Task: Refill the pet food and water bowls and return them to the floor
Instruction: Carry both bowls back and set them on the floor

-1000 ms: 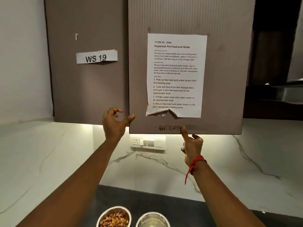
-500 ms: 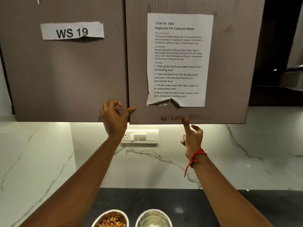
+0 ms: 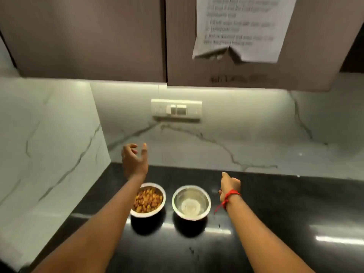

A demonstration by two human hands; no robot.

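**Printed notice too blurred to read**

A printed sheet (image 3: 242, 28) stuck on the cabinet door (image 3: 307, 56) carries several lines of type, all smeared past reading. They may be numbered items. Dark marks (image 3: 236, 78) on the door beneath it cannot be made out either.

2 brown cabinet doors (image 3: 82, 36) fill 12 o'clock, with a printed sheet (image 3: 242, 30) stuck to the right one at 1 o'clock. Light glows beneath them onto a white marble wall (image 3: 246, 131), which carries a switch plate (image 3: 176, 110) at its centre. A glossy black counter (image 3: 295, 213) spans 3 to 6 o'clock.
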